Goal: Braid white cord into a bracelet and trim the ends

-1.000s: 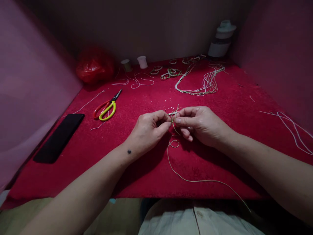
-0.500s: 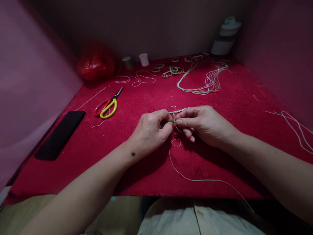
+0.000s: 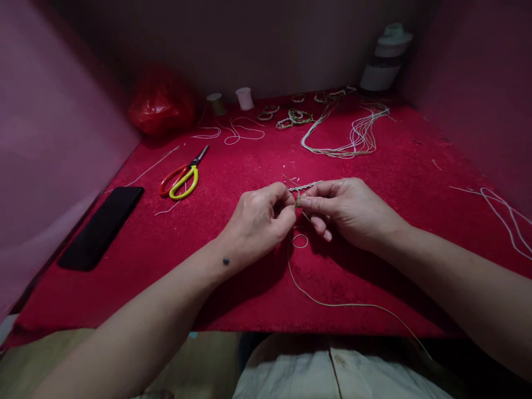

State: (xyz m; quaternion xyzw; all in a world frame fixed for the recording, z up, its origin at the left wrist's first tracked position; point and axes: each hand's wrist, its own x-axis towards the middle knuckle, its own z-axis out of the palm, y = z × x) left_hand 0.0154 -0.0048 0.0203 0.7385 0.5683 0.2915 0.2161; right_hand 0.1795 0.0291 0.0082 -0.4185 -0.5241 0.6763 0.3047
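Between my two hands, over the middle of the red cloth, is a braided cord bracelet [image 3: 305,187] in white and green. My left hand [image 3: 266,213] is closed, thumb and forefinger pinching the green knotted part from the left. From the right, the thumb and forefinger of my right hand [image 3: 343,208] pinch the same knots, its lower fingers curled beneath. A short green strand pokes up above the knots. A long thin green cord [image 3: 332,305] trails from under my hands, loops once and runs toward the table's front edge. My fingertips partly hide the knots.
Scissors [image 3: 183,180] with red and yellow handles and a black phone [image 3: 102,227] lie left. Behind are a red plastic bag [image 3: 162,105], two thread spools [image 3: 244,98], finished braided loops [image 3: 294,118], a cord bundle [image 3: 341,149] and a bottle [image 3: 384,61]. Loose cords [image 3: 505,213] lie right.
A green strand end now sticks up to the left above the knots, where it was not seen before. Both hands keep their pinch, shifted very slightly.
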